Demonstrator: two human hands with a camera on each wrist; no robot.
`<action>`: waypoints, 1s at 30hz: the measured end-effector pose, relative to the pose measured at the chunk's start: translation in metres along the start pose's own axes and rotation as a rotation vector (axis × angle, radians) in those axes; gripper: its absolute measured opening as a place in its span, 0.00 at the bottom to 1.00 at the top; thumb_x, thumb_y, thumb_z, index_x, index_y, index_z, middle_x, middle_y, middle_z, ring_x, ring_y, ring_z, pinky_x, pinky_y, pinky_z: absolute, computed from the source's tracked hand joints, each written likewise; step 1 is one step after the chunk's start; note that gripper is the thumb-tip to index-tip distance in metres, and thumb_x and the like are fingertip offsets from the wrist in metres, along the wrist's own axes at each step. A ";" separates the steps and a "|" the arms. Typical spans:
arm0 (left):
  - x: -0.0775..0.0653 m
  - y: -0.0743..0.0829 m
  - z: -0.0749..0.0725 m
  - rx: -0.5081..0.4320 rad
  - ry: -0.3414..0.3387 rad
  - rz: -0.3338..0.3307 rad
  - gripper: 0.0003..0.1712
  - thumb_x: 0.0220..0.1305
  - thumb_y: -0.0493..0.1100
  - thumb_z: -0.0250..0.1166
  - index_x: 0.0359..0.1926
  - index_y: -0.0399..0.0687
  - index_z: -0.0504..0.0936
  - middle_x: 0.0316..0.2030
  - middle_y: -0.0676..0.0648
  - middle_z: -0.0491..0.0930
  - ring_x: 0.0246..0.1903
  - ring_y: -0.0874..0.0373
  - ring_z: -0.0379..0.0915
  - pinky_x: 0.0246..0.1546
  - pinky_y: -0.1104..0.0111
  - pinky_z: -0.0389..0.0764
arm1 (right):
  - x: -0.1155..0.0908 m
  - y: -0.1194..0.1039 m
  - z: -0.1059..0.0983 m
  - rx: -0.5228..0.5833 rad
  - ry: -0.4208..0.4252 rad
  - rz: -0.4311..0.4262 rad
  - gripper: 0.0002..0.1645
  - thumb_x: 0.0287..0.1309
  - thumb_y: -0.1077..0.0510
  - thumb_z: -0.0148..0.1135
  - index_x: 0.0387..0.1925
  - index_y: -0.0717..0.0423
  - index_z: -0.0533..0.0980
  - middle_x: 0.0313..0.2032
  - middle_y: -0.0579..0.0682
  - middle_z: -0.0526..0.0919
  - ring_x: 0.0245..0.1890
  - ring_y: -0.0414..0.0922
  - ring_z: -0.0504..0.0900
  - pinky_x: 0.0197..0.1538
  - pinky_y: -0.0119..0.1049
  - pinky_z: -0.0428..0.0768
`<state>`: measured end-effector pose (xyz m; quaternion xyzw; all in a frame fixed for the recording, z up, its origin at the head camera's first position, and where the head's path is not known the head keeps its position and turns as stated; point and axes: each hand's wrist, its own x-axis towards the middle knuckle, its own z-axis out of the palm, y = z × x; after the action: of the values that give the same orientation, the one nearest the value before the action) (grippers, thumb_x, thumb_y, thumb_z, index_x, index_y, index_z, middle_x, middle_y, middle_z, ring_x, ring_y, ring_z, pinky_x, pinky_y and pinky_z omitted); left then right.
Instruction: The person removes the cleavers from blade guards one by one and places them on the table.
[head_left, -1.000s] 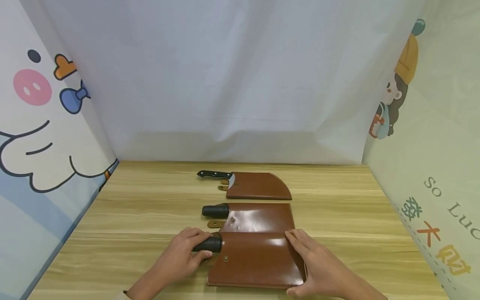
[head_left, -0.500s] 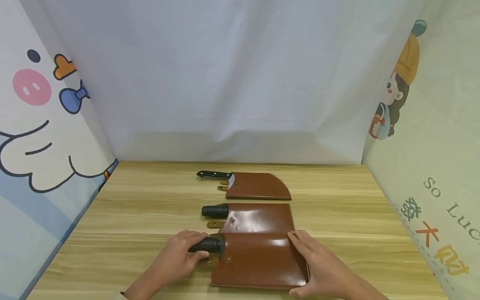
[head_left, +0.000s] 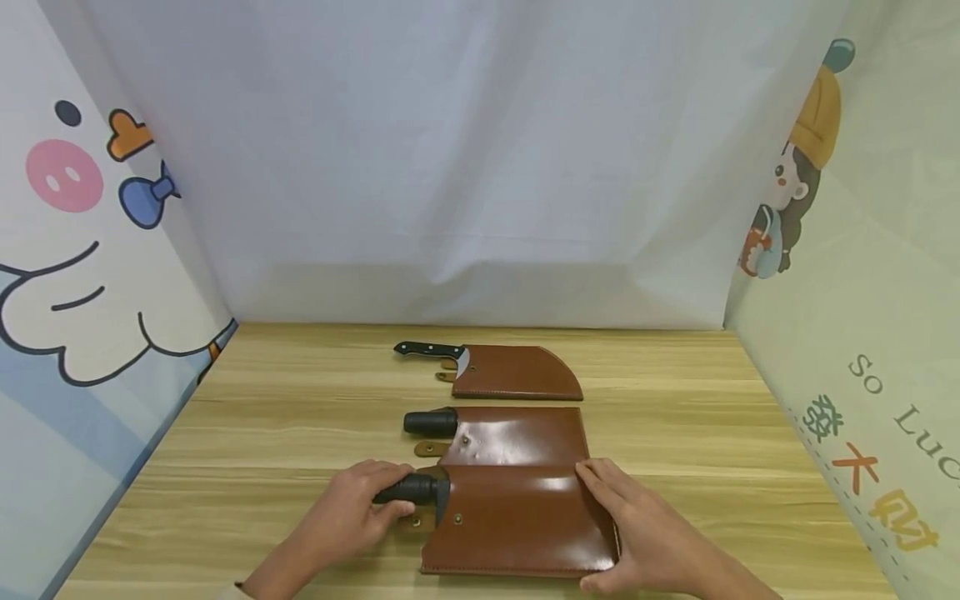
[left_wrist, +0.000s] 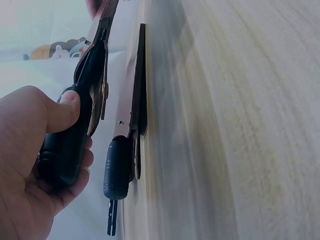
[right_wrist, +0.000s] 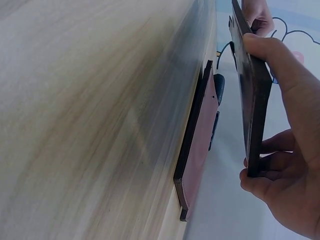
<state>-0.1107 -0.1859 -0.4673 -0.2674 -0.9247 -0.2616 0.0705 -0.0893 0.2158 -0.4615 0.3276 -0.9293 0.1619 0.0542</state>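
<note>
A brown leather sheath (head_left: 517,521) is held over the front of the table, and a cleaver's black handle (head_left: 415,490) sticks out of its left end. A narrow dark strip of the blade (head_left: 442,498) shows at the sheath's mouth. My left hand (head_left: 348,512) grips the handle, thumb along it in the left wrist view. With my right hand (head_left: 641,533) I hold the sheath's right end, thumb on one edge and fingers on the other. A snap strap (head_left: 422,522) hangs by the mouth. The rest of the blade is hidden inside the leather.
Behind the held sheath lies a second sheathed cleaver (head_left: 517,429), its near part covered from the head view. Farther back is a sheathed knife (head_left: 517,371) with a riveted black handle. A white cloth (head_left: 465,167) hangs behind the wooden table (head_left: 712,400).
The handle has slid a little left and the sheath slightly right, so a strip of blade now shows between them. The two sheathed blades behind have not moved.
</note>
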 end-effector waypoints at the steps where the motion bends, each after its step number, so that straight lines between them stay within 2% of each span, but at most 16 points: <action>1: 0.000 0.000 0.000 -0.002 -0.001 0.000 0.23 0.61 0.49 0.76 0.54 0.44 0.87 0.46 0.49 0.88 0.43 0.55 0.85 0.42 0.60 0.85 | 0.000 0.000 0.000 0.000 -0.001 -0.001 0.73 0.31 0.28 0.82 0.72 0.66 0.65 0.71 0.60 0.69 0.68 0.59 0.73 0.60 0.54 0.80; 18: -0.004 -0.007 0.002 0.000 0.036 0.035 0.24 0.59 0.48 0.77 0.54 0.43 0.87 0.45 0.49 0.88 0.42 0.55 0.85 0.41 0.60 0.85 | -0.003 0.004 -0.002 0.005 -0.009 -0.007 0.73 0.36 0.24 0.79 0.73 0.65 0.64 0.70 0.63 0.69 0.67 0.61 0.73 0.57 0.57 0.81; 30: -0.007 -0.015 -0.004 0.006 0.031 0.001 0.24 0.56 0.46 0.78 0.53 0.43 0.87 0.46 0.49 0.88 0.42 0.56 0.84 0.41 0.61 0.85 | -0.008 0.010 -0.004 -0.022 0.022 -0.020 0.73 0.33 0.24 0.79 0.72 0.65 0.65 0.69 0.61 0.71 0.65 0.60 0.76 0.57 0.55 0.81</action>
<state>-0.1127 -0.2015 -0.4724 -0.2638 -0.9240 -0.2631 0.0858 -0.0887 0.2289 -0.4625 0.3347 -0.9270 0.1545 0.0698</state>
